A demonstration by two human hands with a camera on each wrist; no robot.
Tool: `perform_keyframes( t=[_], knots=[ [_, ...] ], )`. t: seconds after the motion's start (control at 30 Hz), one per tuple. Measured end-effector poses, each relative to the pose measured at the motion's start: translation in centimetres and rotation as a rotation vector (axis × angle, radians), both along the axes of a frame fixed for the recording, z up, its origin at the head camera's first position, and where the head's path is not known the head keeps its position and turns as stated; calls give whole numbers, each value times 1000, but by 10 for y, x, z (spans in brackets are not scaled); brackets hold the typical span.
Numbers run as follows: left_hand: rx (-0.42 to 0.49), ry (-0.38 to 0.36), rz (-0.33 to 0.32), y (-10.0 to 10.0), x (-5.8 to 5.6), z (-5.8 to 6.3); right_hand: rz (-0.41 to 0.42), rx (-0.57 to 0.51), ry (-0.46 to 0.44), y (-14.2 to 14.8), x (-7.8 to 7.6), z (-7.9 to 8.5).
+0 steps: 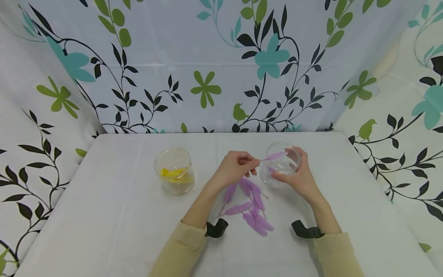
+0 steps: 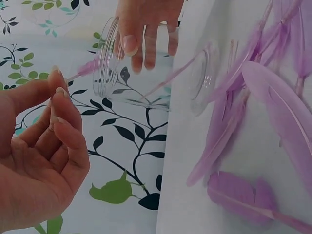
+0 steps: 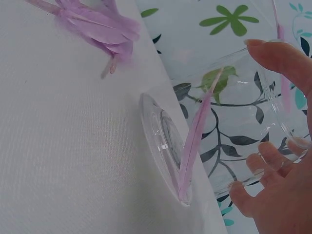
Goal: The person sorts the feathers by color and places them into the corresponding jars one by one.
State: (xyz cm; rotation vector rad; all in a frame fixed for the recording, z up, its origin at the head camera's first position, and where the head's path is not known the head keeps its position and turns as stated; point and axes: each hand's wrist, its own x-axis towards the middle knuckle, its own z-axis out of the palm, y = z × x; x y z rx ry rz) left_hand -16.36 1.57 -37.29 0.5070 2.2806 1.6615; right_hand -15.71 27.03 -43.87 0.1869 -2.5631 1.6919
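Observation:
My left hand point(image 1: 237, 165) pinches a purple feather point(image 1: 276, 156) by its quill between thumb and forefinger. The feather's soft end lies over the mouth of a clear glass jar point(image 1: 273, 175). Around the jar's side curl the fingers and thumb of my right hand point(image 1: 300, 175), holding it on the table. Inside the jar one purple feather point(image 3: 196, 141) leans against the wall, as the right wrist view shows. Several loose purple feathers point(image 1: 256, 221) lie on the table between my forearms, close below the left hand.
A second glass jar point(image 1: 180, 188) with yellow feathers point(image 1: 173, 174) in it stands to the left on the white table point(image 1: 131, 231). Behind the table hangs a leaf-patterned cloth point(image 1: 166, 57), which also covers both sides. Black straps with camera mounts point(image 1: 217, 228) sit on both wrists.

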Motion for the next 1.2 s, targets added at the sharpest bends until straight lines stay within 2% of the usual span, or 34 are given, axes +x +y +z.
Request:
perform_keyframes(
  t=[0.2, 0.37, 0.63, 0.87, 1.2],
  knots=[
    [-23, -4, 8, 16, -7, 2, -2, -1, 10, 0, 0, -2],
    [-59, 9, 17, 30, -11, -2, 0, 2, 7, 0, 0, -2],
    [-86, 3, 40, 39, -10, -5, 19, -25, 38, 0, -1, -2],
    [-70, -29, 50, 22, -5, -16, 13, -30, 40, 0, -1, -3],
    [-63, -21, 78, -16, 14, -31, 0, 5, 24, -1, 0, -2]
  ],
)
